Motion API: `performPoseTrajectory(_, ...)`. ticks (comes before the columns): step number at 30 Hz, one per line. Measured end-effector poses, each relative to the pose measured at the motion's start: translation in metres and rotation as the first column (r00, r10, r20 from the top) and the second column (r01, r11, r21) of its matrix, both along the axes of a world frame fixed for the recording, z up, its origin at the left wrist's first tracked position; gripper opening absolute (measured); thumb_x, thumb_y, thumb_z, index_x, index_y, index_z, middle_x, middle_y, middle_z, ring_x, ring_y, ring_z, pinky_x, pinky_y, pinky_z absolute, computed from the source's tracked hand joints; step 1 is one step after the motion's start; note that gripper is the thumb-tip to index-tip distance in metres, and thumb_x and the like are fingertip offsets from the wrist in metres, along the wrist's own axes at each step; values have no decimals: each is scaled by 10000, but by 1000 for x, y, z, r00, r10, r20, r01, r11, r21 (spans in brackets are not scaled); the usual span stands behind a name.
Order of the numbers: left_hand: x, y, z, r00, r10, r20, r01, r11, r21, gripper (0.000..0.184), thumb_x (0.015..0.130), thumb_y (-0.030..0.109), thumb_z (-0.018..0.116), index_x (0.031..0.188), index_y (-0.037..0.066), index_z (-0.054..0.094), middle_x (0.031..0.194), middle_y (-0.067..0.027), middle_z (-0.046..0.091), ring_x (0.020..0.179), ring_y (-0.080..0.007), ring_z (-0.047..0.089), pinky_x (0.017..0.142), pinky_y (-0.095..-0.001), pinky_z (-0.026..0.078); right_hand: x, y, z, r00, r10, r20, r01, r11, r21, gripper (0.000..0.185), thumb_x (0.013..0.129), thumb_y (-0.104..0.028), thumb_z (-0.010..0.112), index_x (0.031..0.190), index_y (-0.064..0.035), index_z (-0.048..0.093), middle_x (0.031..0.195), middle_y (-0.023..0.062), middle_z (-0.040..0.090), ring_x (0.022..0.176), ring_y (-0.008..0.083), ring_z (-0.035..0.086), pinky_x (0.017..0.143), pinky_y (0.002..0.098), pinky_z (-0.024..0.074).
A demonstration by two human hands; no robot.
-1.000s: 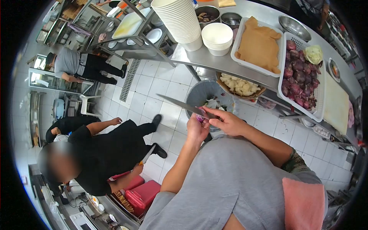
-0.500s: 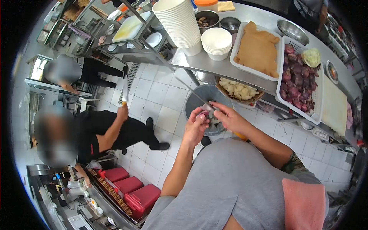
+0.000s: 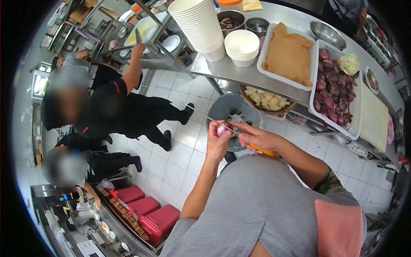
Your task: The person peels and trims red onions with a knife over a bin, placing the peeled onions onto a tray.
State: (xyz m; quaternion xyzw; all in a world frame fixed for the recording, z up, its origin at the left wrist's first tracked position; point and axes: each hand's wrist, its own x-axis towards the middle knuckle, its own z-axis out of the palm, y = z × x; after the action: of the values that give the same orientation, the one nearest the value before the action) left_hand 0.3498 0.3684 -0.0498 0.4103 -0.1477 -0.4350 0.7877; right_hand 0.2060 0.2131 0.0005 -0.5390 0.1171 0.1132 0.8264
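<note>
Onion (image 3: pixel 221 129), purple-skinned: in the left hand (image 3: pixel 218 145), off the worktop (image 3: pixel 239 73), above the grey bin (image 3: pixel 215 107). Left grip clamped on it, apparently to steady it against the knife (image 3: pixel 208 117). Right hand (image 3: pixel 259 139): grip closed round the orange handle (image 3: pixel 264 151), forefinger reaching toward the blade by the onion, probably for control. Blade points outward, away from the body. Bin holds scraps (image 3: pixel 237 117); its position below the hands would catch falling bits. White basket (image 3: pixel 358 109) keeps piled onions (image 3: pixel 332 92) together, within reach by my reckoning; a pale green head (image 3: pixel 349 64) rests at its edge. Pale chunks (image 3: pixel 266 99) lie in a round basket (image 3: pixel 276 112) under the worktop.

Counts: hands two; held onion one; knife in hand one; bin one; white basket one, its onions too heaped to number; pale green head one; round basket one; brown sheet (image 3: pixel 287 53) one; white tub stacks two, tall (image 3: pixel 199 34) and short (image 3: pixel 242 47); red boxes (image 3: pixel 165 220) three; co-workers (image 3: pixel 120 113), at least three.
</note>
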Motion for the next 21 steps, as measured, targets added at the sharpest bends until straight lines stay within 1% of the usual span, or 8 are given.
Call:
performPoseTrajectory(2, -2, -2, 3, 999, 21, 31, -22, 1000, 19, 381, 877, 28, 721, 1200, 88, 529, 1101, -51, 610, 1016, -174, 615, 857, -319, 543, 0, 0, 6, 1000, -5, -19, 5, 1000, -8, 630, 1042, -354, 505, 1584, -187, 233, 854, -2, 494, 595, 58, 461, 473, 220, 389)
performPoseTrajectory(5, -2, -4, 9, 993, 59, 98, -67, 995, 79, 380, 877, 16, 715, 1203, 76, 529, 1096, -63, 618, 999, -172, 622, 860, -319, 544, 1, 1, 4, 1000, -23, 2, 24, 998, -63, 582, 1045, -350, 499, 1571, -209, 293, 799, -34, 470, 582, 51, 437, 470, 224, 364)
performPoseTrajectory(8, 0, -7, 11, 987, 85, 139, -107, 982, 155, 361, 885, 2, 698, 1204, 56, 536, 1101, -77, 628, 980, -165, 629, 867, -314, 543, 3, 4, 2, 994, -112, -10, 112, 994, -14, 538, 1045, -353, 500, 1548, -224, 358, 767, -59, 451, 568, 47, 410, 467, 228, 343)
performPoseTrajectory(10, 1, -7, 10, 984, 93, 149, -120, 977, 178, 354, 892, -2, 688, 1212, 40, 544, 1119, -87, 635, 974, -159, 633, 871, -307, 541, 4, 6, -2, 992, -128, -9, 127, 991, -42, 528, 1045, -354, 500, 1542, -230, 372, 767, -57, 454, 562, 46, 399, 462, 229, 341)
performPoseTrajectory(13, 4, -7, 11, 986, 83, 146, -114, 969, 220, 378, 903, -5, 671, 1259, 28, 548, 1143, -89, 640, 966, -154, 638, 863, -294, 540, 6, 6, -3, 990, -136, -25, 133, 988, -72, 530, 1043, -367, 502, 1541, -235, 376, 765, -52, 463, 557, 47, 393, 453, 229, 339)
performPoseTrajectory(16, 2, -8, 17, 987, 102, 122, -129, 963, 238, 414, 909, 30, 664, 1303, 14, 538, 1113, -85, 663, 964, -146, 648, 850, -282, 540, 8, 7, 0, 989, -143, -36, 139, 985, -105, 542, 1039, -390, 501, 1542, -235, 372, 771, -41, 473, 555, 50, 395, 446, 226, 340)
performPoseTrajectory(19, 5, -5, 13, 992, 78, 99, -98, 969, 227, 413, 934, 59, 631, 1330, 12, 526, 1102, -75, 664, 932, -138, 652, 836, -277, 544, 9, 8, 0, 986, -162, -48, 155, 980, -121, 547, 1036, -408, 501, 1539, -232, 380, 790, -34, 480, 560, 51, 396, 447, 221, 342)
performPoseTrajectory(21, 8, -1, 6, 997, 59, 42, -66, 983, 173, 415, 943, 66, 614, 1343, 12, 518, 1104, -70, 661, 912, -135, 652, 822, -273, 545, 8, 6, 3, 979, -187, -82, 176, 977, -121, 541, 1042, -400, 490, 1540, -224, 375, 805, -33, 468, 566, 50, 409, 449, 217, 355)
